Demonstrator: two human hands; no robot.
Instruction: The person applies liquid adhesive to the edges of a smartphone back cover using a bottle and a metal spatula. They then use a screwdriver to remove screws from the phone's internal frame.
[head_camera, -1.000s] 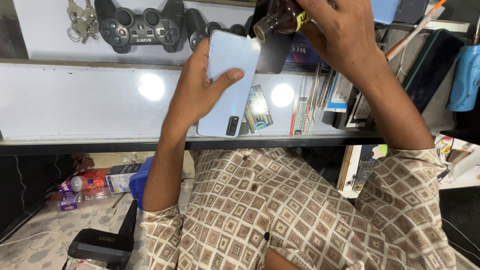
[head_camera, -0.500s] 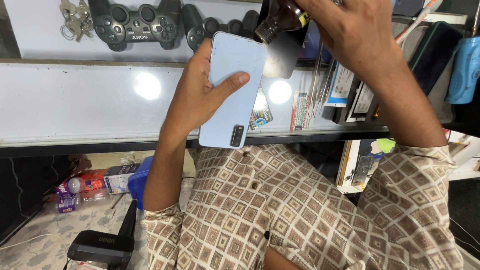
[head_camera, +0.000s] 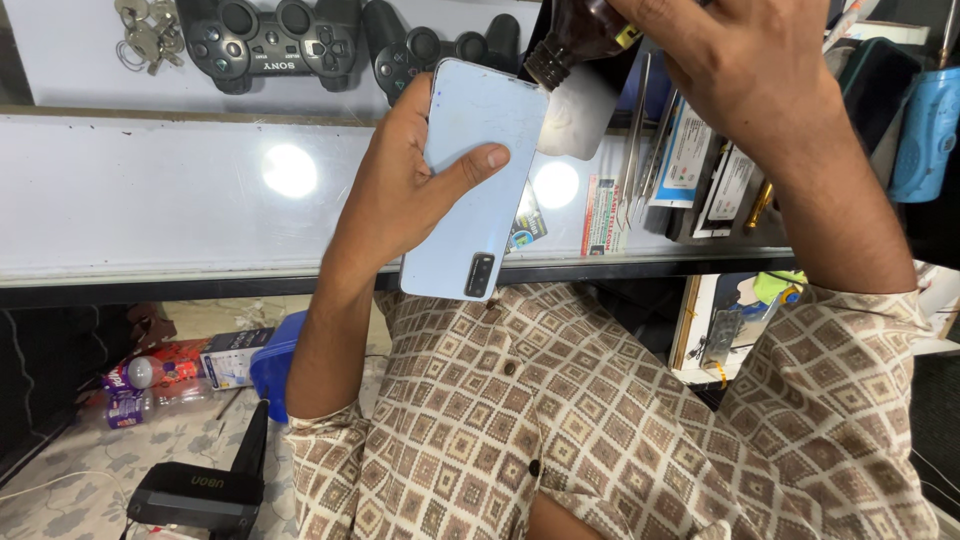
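So the left hand (head_camera: 400, 195) has a pale blue phone (head_camera: 472, 180) wrapped in a full grip, back side facing the camera, thumb laid across the middle of it and the dark camera block down at the lower end. The phone is held up in the air in front of the white counter (head_camera: 150, 200), tilted a bit.

The right hand (head_camera: 735, 70) is closed around a small dark brown bottle (head_camera: 580, 35), tipped over so its open neck points down-left, right at the phone's upper right corner. There's a yellow bit of label on the bottle near the fingers. Just under the neck sits a white pad or cloth-like thing (head_camera: 575, 115), touching or nearly touching the phone's edge; can't tell which.

Around it: two black game controllers (head_camera: 270, 40) lie along the back of the counter, with a bunch of keys (head_camera: 145, 35) to their left. Right of the phone there's a row of upright flat packages (head_camera: 700, 170), white with blue and black print, plus a narrow red-and-white card (head_camera: 600, 215) and metal tweezers (head_camera: 636, 140). Down on the floor at left: a small white-and-blue box (head_camera: 232, 357), a blue tub (head_camera: 275, 362), and a black gadget (head_camera: 200, 490).
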